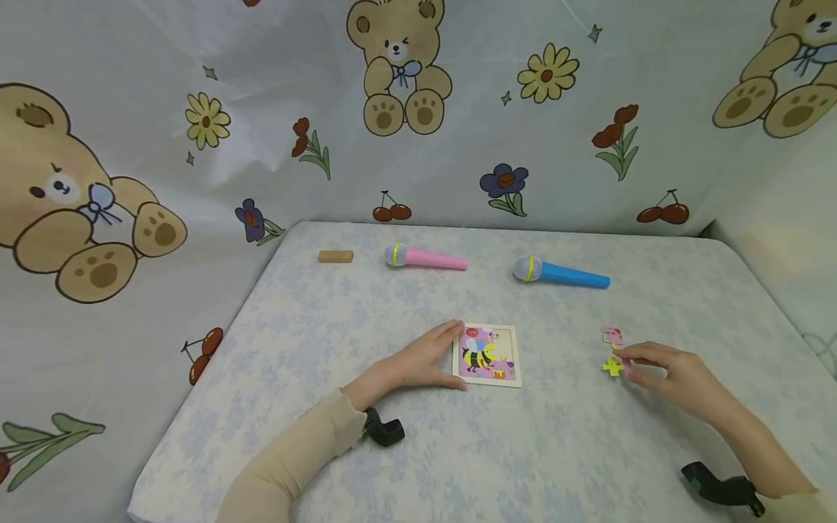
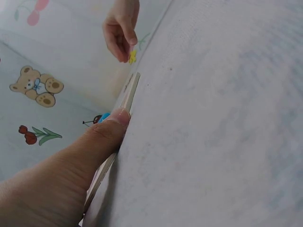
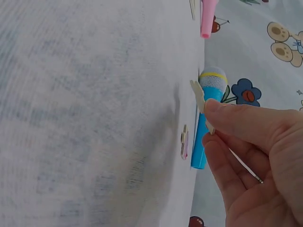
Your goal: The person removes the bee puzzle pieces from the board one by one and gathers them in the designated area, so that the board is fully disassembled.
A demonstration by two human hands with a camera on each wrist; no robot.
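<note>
A square wooden puzzle board with a bee picture lies on the table. My left hand holds it by its left side, thumb at the near edge and fingers at the far corner. In the left wrist view the thumb presses against the board's rim. To the right, my right hand pinches a yellow puzzle piece between thumb and fingers. In the right wrist view the held piece shows its pale wooden side, above the table. A pink puzzle piece lies just beyond the right fingertips.
Along the back of the table lie a small wooden block, a pink toy microphone and a blue toy microphone. A patterned cloth with bears and flowers hangs behind the table.
</note>
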